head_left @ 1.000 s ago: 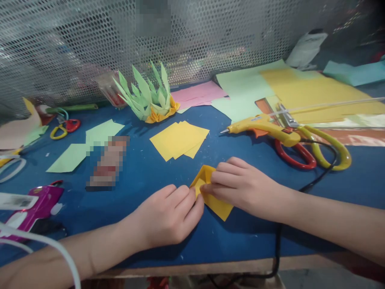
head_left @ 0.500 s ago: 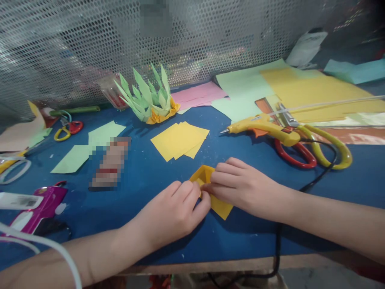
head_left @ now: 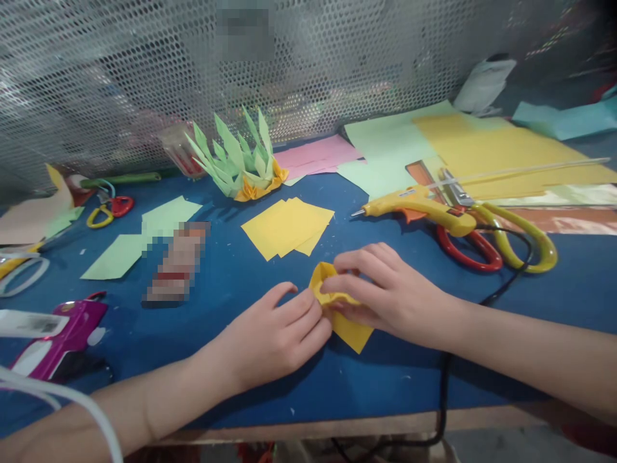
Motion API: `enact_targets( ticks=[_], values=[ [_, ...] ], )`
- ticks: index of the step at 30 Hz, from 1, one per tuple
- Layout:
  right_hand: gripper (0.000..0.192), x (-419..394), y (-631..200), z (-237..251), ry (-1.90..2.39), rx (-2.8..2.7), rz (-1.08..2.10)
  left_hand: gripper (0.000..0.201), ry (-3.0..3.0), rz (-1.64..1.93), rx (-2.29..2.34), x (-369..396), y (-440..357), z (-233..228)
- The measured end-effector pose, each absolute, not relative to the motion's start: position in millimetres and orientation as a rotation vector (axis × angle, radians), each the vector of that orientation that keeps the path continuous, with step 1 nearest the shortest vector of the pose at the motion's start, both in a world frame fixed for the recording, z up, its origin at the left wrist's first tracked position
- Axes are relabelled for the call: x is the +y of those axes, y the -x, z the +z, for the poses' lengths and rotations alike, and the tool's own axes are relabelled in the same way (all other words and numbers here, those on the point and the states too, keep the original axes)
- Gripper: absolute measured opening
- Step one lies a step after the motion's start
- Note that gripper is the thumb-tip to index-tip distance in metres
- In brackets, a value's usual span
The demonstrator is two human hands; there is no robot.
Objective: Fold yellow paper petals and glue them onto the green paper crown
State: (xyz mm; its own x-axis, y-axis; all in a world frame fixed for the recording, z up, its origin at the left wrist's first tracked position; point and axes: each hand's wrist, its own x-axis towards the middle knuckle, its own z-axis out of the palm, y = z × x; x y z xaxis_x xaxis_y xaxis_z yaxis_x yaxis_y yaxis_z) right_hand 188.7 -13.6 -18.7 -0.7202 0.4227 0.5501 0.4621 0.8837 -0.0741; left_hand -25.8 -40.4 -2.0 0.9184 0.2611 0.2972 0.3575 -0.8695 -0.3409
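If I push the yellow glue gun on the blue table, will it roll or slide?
The yellow glue gun lies on its side, its handle sticking out, so it probably slides rather than rolls. A black cord seemingly trails from it and may drag or resist.

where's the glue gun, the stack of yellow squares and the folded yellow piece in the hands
yellow glue gun (head_left: 424, 207), head view, on the middle of its barrel
stack of yellow squares (head_left: 286, 226), head view, on the top sheet's centre
folded yellow paper (head_left: 354, 331), head view, on the flat corner showing below the right hand (head_left: 385, 289)
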Motion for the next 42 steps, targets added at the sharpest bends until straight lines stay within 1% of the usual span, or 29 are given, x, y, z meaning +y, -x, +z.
enact_targets(
  ticks=[3, 5, 9, 14, 20, 24, 26, 30, 32, 37, 42],
  values=[
    [0.027, -10, -189, -20, 0.687, -2.464, 0.136, 0.022, 2.692, -0.366, -0.418, -41, 28, -2],
    [0.031, -8, -190, -22, 0.707, -2.478, 0.266, 0.024, 2.709, -0.375, -0.388, -42, 29, -1],
    [0.022, -6, -191, -24, 0.736, -2.448, 0.397, 0.026, 2.747, -0.382, -0.328, -43, 33, 1],
    [0.019, -4, -190, -26, 0.754, -2.396, 0.371, 0.025, 2.778, -0.354, -0.238, -39, 38, 1],
    [0.019, -5, -192, -27, 0.725, -2.439, 0.362, 0.027, 2.789, -0.478, -0.186, -37, 42, -4],
    [0.021, -6, -191, -26, 0.726, -2.461, 0.37, 0.028, 2.876, -0.512, -0.249, -35, 44, -9],
    [0.023, -6, -191, -26, 0.723, -2.473, 0.374, 0.025, 2.901, -0.541, -0.333, -34, 44, -10],
    [0.025, -6, -190, -25, 0.712, -2.487, 0.361, 0.011, 2.873, -0.709, -0.484, -32, 41, -12],
    [0.025, -7, -190, -25, 0.695, -2.488, 0.328, 0.008, 2.848, -0.761, -0.523, -32, 42, -15],
    [0.023, -7, -189, -26, 0.664, -2.472, 0.222, 0.029, 2.878, -0.733, -0.491, -36, 50, -24],
    [0.021, -6, -189, -26, 0.642, -2.464, 0.176, 0.034, 2.875, -0.65, -0.452, -37, 51, -25]
  ],
)
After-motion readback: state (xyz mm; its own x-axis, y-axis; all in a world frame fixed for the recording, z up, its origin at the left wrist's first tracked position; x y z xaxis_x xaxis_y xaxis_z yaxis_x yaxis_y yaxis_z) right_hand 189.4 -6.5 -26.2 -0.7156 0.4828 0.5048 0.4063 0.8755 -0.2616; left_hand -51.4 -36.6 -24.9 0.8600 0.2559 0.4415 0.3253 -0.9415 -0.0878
